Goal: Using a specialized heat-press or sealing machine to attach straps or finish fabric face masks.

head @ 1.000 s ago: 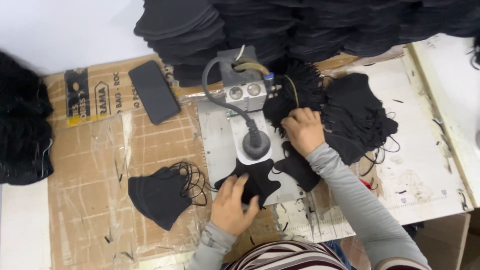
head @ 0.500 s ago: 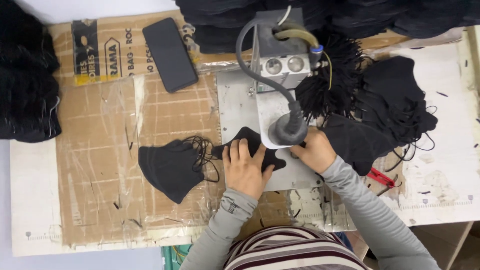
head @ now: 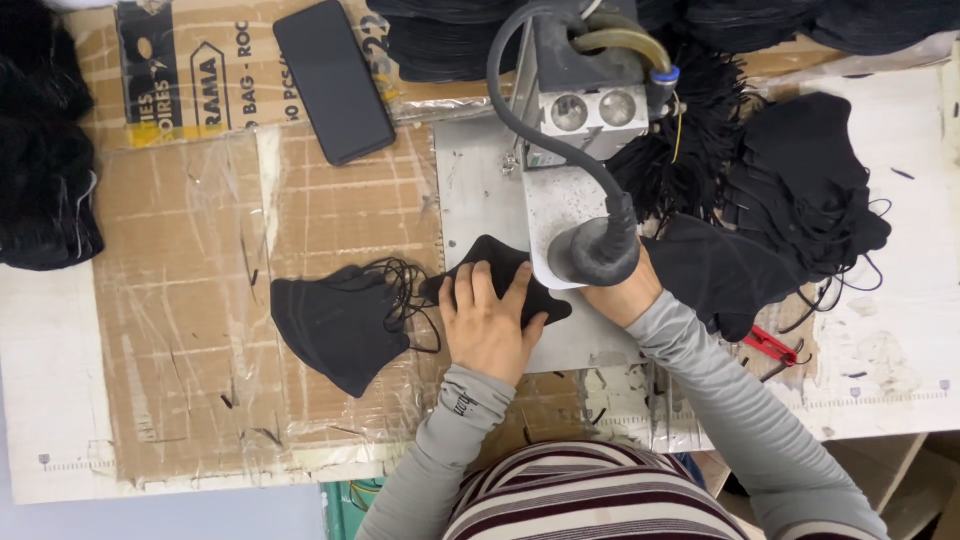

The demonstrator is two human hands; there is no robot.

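Note:
My left hand (head: 490, 320) lies flat, fingers spread, pressing a black face mask piece (head: 505, 270) onto the grey metal plate (head: 470, 190) of a small press machine (head: 585, 110). My right hand (head: 622, 295) sits mostly hidden beneath the machine's round black head (head: 595, 252), touching the same mask's right end; its fingers are out of sight. A finished black mask with ear loops (head: 335, 325) rests on the cardboard just left of my left hand. More black mask pieces (head: 790, 210) are heaped to the right.
A black phone (head: 333, 80) lies on the taped cardboard (head: 180, 280) at the back left. Piles of black masks line the far edge and the left side (head: 40, 180). Red-handled snips (head: 770, 345) lie by my right forearm. A black hose curves over the machine.
My right hand left the pile on the right and came in under the machine head. My left hand slid the mask piece rightwards onto the plate. The view shifted nearer.

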